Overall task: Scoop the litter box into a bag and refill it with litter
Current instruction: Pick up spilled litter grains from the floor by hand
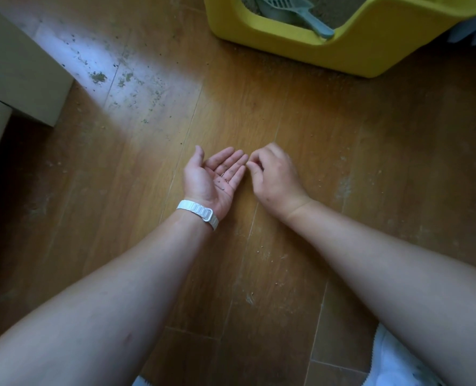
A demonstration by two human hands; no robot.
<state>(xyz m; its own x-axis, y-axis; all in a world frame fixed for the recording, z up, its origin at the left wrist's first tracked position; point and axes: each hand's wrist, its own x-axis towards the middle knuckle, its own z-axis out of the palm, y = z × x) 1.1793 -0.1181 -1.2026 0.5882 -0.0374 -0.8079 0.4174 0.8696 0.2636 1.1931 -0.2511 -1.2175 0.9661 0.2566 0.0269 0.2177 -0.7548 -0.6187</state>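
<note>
Litter grains (221,183) sit in the upturned palm of the left hand (211,176), whose fingers lie straight and relaxed over the wooden floor (259,107). The right hand (277,176) is just beside it. Its fingers are curled, with thumb and forefinger tips together near the left fingertips; whether a grain is pinched there is too small to tell. The yellow litter box (300,51) stands farther off on the floor, with a blue-grey scoop (287,9) lying inside. A white band (200,213) circles the left wrist.
</note>
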